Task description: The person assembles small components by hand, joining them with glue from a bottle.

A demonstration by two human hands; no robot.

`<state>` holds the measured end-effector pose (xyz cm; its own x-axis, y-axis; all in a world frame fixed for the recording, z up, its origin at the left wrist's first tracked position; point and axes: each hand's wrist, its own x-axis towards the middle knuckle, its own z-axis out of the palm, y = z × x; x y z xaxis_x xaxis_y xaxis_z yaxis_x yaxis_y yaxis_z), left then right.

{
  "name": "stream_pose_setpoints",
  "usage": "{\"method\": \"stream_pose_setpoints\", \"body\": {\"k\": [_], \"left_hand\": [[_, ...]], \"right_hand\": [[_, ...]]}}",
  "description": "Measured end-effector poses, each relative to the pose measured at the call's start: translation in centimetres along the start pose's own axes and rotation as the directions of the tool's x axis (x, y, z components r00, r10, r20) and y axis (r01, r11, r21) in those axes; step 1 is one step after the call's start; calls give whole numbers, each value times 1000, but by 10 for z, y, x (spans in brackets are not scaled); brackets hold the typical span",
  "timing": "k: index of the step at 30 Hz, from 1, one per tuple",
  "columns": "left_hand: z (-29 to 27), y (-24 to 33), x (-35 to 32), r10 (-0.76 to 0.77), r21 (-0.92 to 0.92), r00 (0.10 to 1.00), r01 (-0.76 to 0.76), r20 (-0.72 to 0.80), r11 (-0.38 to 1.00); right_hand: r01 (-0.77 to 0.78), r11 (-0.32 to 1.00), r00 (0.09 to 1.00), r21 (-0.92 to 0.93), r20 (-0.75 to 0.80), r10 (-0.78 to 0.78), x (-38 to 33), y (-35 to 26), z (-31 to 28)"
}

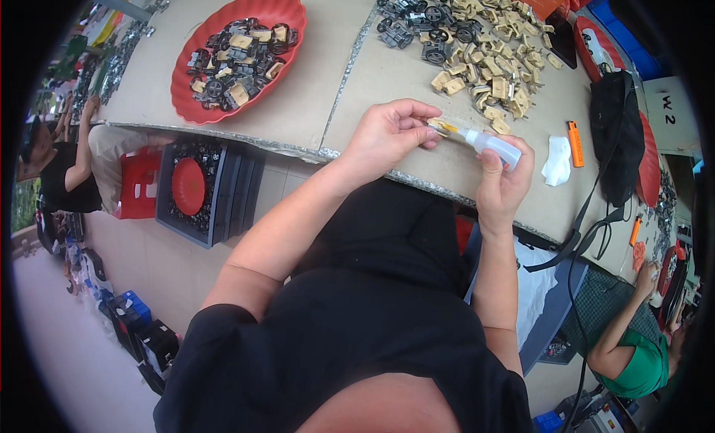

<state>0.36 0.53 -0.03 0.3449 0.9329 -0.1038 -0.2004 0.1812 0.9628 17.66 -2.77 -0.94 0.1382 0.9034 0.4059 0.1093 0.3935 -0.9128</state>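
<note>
Just above the table edge (417, 181), left hand (383, 135) grip pinching small beige part (439, 125), right hand (503, 181) grip pinching glue bottle (491, 144)

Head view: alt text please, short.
Seen from above, a person's left hand holds a small tan part while the right hand tips a small white bottle at it, over a cardboard-covered table. A red tray and a loose pile of tan and black parts lie beyond.

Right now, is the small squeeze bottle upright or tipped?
Tipped: the squeeze bottle lies nearly sideways in the right hand, nozzle toward the left hand.
</note>
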Motion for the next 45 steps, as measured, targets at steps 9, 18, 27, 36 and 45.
{"method": "stream_pose_setpoints", "body": {"k": [9, 18, 27, 36, 45], "left_hand": [[0, 0, 1, 1, 17, 1000, -1, -7, 1000], [0, -2, 1, 11, 2, 1000, -11, 1, 1000], [2, 0, 1, 3, 0, 1000, -3, -4, 1000], [0, -2, 2, 5, 0, 1000, -5, 5, 1000], [-1, 1, 2, 5, -1, 1000, -5, -12, 1000]], "right_hand": [[7, 999, 1000, -41, 17, -6, 1, -2, -1], [20, 1000, 1000, -24, -11, -20, 0, -3, 1], [19, 1000, 1000, -23, -3, -19, 0, -5, 1], [33, 998, 999, -47, -4, -33, 1, -4, 0], [25, 998, 999, -61, -25, -27, 1, -3, -1]]}}
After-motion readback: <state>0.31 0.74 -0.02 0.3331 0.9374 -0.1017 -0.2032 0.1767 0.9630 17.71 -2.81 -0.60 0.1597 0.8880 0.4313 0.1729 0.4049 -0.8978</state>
